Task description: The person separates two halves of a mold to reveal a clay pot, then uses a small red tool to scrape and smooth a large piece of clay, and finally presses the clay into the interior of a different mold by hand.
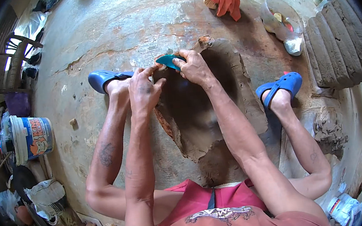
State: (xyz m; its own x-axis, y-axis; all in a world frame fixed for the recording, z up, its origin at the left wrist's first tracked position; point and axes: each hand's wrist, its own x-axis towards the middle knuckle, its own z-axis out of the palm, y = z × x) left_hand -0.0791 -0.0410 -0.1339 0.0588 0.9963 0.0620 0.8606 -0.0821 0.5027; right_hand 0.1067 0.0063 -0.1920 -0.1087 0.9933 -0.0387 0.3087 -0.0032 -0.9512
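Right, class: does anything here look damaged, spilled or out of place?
Yes. The floor surface is cracked and flaking left of the clay slab, baring reddish patches. The slab's left edge is ragged and torn. Both hands, left and right, pinch a teal scraper at its top edge.

Bare concrete floor (136, 20), stained and cracked. Directly on it: a clay slab (233, 103) at centre, an orange cloth (226, 0), a row of clay rolls (339, 43), a printed bucket (31, 137).
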